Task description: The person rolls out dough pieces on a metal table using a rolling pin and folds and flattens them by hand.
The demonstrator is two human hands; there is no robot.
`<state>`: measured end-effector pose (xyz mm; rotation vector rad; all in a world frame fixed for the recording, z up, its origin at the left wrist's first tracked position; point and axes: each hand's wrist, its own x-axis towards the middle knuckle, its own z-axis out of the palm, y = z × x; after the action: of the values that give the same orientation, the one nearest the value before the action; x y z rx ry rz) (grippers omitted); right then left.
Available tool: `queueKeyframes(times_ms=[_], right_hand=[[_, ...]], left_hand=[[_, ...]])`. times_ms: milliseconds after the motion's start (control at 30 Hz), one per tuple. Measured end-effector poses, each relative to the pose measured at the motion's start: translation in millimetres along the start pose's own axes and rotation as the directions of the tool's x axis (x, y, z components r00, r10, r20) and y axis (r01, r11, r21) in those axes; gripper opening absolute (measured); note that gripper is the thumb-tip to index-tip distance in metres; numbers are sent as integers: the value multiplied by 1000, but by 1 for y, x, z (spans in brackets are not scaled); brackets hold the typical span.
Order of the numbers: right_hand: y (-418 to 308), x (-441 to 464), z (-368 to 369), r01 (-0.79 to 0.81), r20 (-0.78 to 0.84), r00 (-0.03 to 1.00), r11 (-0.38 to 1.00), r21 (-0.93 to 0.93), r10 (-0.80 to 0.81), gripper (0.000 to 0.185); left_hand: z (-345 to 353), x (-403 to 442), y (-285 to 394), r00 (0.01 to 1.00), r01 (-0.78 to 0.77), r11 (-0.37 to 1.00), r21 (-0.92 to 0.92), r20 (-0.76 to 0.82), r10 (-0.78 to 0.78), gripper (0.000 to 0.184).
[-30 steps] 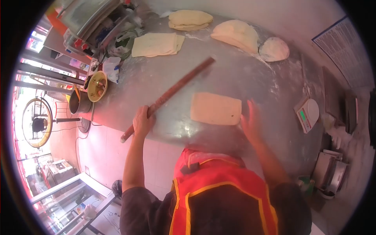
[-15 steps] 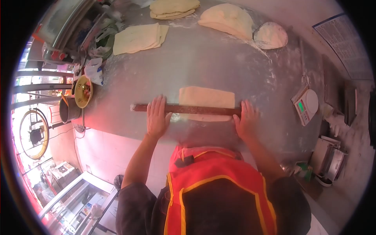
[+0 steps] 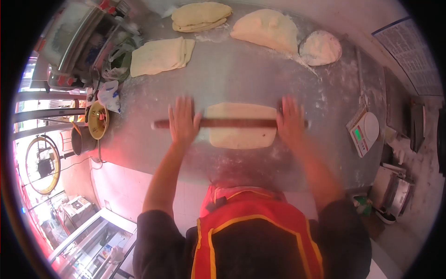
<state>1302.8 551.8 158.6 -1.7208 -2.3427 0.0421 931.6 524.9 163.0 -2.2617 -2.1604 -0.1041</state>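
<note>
A dark brown rolling pin [image 3: 239, 123] lies across a flat, roughly rectangular sheet of dough [image 3: 244, 137] on the floured metal table. My left hand [image 3: 185, 122] rests palm down on the pin's left part, fingers stretched forward and slightly blurred. On its right part lies my right hand [image 3: 291, 122], also flat with fingers extended and blurred. Both palms are just outside the dough's side edges. A small dark spot shows on the sheet near its lower right.
At the back are stacked dough sheets [image 3: 158, 56], more folded dough [image 3: 202, 17], a large dough mound [image 3: 265, 30] and a round floury heap [image 3: 320, 48]. A digital scale [image 3: 364, 134] stands right; a yellow bowl [image 3: 98, 120] sits at the left edge.
The rolling pin and both hands have moved forward, away from my body, over the dough. More of the sheet shows on the near side of the pin. The view has shifted slightly.
</note>
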Motion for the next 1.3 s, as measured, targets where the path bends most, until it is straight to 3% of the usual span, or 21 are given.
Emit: queueKeyframes(times_ms=[67,167,267,333,367,400,433,467,500,533,567,633,700,833,900,967,1033,1067,1133,1200,1300], right_hand=[[-19,-60,-23,-15,64,998,994,112,8,61],[-29,-119,-25,2,38,999,985,170,-9,62],[-26,-58,-29,-89,77,994,975,202,74,61],[-20,-25,-33,-170,240,963,969,180,124,60],[1,-30,5,-49,127,992,985,168,28,60],[6,-44,12,2,145,989,993,118,-19,61],[-1,-46,-10,68,274,959,998,12,-68,64],[-28,-43,-52,-129,388,921,958,255,20,65],[-30,-54,-51,-51,315,949,971,234,-26,66],[0,-75,-8,169,59,983,979,110,-177,65],[23,-78,12,199,28,978,963,179,-207,59],[25,-58,22,151,99,978,953,262,-183,47],[25,-37,-12,22,315,943,964,266,-109,38],[15,-1,-35,338,154,912,908,248,-381,33],[20,25,-16,513,135,813,806,294,-566,36],[9,35,-3,776,-40,626,618,125,-779,46],[-10,39,1,864,-31,498,493,97,-867,52],[-18,33,4,854,-83,506,485,189,-859,52],[-40,29,-22,835,52,482,476,274,-875,52],[-55,28,-20,844,-52,445,400,357,-894,51],[-85,23,13,816,-25,497,457,354,-867,50]], left_hand=[[-4,-64,1,999,-39,980,-196,-43,31,64],[-25,-119,17,995,61,971,-232,87,-42,66],[-20,-59,14,998,57,981,-185,-2,-59,60],[-8,-26,6,997,72,974,-214,40,-65,52],[16,-25,2,986,-11,990,-138,-168,-12,41],[-32,-22,8,929,169,959,-228,362,-78,42],[-43,-33,5,943,45,971,-233,330,35,39],[-41,-54,1,981,-16,962,-272,184,68,37],[-24,-69,-4,988,-148,938,-314,-12,152,36],[-11,-74,-11,981,-188,939,-286,-94,168,35],[-3,-74,-13,965,-242,934,-261,-169,202,34],[-1,-63,-12,985,-151,961,-233,51,167,32],[-12,-70,-7,991,-109,971,-212,59,124,31],[-50,-144,38,943,251,918,-308,293,-159,30],[-46,-210,71,932,355,802,-480,111,-346,31],[-85,-245,115,763,645,615,-454,434,-480,25],[-27,-291,141,631,768,526,-365,569,-527,28],[-29,-304,154,621,781,501,-374,550,-558,29],[-39,-317,176,603,797,451,-401,565,-564,30],[-39,-320,175,595,804,414,-427,594,-542,30],[-30,-341,161,582,806,233,-544,661,-473,31]])
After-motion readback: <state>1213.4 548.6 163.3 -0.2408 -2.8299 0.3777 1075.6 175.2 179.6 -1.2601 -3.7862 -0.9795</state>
